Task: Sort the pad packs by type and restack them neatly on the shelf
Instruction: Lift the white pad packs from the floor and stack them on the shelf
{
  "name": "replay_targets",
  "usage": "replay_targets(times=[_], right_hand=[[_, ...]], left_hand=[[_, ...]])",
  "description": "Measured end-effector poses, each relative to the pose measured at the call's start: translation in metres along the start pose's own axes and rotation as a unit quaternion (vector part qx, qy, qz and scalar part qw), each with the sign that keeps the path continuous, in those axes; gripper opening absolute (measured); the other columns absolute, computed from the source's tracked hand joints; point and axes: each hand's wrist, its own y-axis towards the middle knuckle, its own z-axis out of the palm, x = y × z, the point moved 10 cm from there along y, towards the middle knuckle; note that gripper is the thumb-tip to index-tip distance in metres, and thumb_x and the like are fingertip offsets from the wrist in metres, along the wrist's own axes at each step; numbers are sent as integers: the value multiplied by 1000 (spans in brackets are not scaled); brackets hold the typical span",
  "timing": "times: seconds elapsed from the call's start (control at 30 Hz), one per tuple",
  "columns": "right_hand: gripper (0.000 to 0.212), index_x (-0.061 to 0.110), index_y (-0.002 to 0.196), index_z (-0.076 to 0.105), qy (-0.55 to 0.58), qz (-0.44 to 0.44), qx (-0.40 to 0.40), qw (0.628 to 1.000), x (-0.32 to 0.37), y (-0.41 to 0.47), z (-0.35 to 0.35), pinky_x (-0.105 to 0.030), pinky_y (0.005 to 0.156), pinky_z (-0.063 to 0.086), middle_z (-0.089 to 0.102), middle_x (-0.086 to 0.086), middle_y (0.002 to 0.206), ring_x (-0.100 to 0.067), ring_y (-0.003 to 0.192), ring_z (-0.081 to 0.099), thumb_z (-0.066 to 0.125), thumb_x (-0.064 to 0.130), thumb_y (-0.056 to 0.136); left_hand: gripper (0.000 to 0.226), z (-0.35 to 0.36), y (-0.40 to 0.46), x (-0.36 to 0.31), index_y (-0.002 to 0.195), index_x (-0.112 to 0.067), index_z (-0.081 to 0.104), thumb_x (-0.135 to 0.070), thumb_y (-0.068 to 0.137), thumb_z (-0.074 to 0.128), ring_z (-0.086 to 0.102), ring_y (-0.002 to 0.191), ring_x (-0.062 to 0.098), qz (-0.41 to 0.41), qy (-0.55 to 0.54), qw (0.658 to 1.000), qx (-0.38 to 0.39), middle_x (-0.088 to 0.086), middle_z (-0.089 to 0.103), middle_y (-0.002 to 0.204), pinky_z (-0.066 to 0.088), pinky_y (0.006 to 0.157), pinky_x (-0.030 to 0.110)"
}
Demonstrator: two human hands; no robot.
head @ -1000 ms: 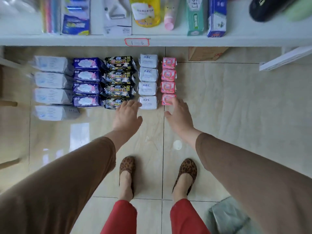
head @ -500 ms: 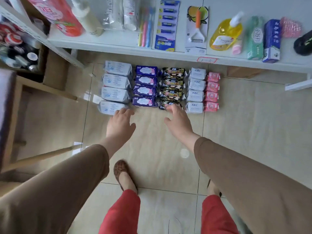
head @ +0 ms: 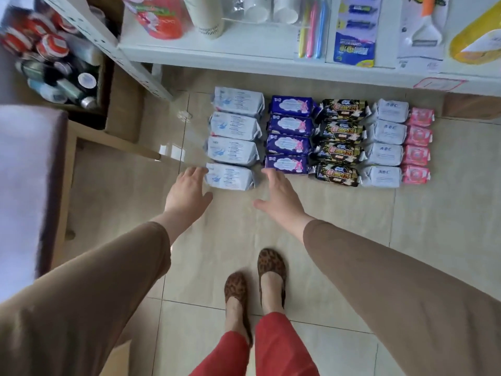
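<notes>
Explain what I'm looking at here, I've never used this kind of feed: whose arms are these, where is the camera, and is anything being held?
There is no machine here. The camera sits on a person's head and looks forward and down, so the two brown sleeves are that person's own arms, with their feet below.

On the tiled floor, under a white shelf, pad packs lie in five columns of four: pale blue packs, purple packs, black packs, small white ABC packs and pink packs.

The left hand and right hand reach with fingers spread toward either end of the nearest pale blue pack. The left fingers are at its edge. Nothing is held yet.
</notes>
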Motion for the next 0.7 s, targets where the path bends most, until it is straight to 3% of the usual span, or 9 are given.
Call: replay_targets(times=[0.2, 0.37, 0.57, 0.7], right_hand=[[90, 20, 149, 28, -10, 14, 0, 1000, -20, 59, 59, -39, 103, 42, 35, -7, 146, -25, 132, 40, 81, 23, 76], [94, 21, 150, 28, -12, 30, -12, 999, -47, 101, 108, -35, 103, 40, 33, -5, 148, -26, 132, 38, 83, 20, 74], [96, 16, 145, 33, 4, 13, -139, 990, -58, 112, 137, -37, 102, 43, 39, -7, 140, -26, 124, 39, 87, 22, 66], [101, 18, 143, 34, 13, 25, -155, 987, -70, 109, 155, -32, 96, 46, 42, -3, 136, -21, 125, 39, 91, 30, 61]], left_hand=[[63, 21, 86, 36, 142, -15, 40, -27, 86, 68, 43, 128, 32, 26, 7, 1000, -14, 9, 44, 141, 37, 105, 42], [68, 45, 156, 42, 140, -15, 42, -26, 81, 75, 48, 122, 31, 93, 40, 995, -8, 7, 45, 139, 43, 100, 43], [82, 81, 190, 44, 143, -17, 36, -32, 75, 79, 45, 120, 29, 169, 67, 983, -9, 4, 38, 140, 47, 93, 43], [94, 86, 196, 46, 142, -15, 34, -39, 66, 83, 42, 118, 31, 189, 90, 977, -35, 9, 37, 134, 48, 89, 45]])
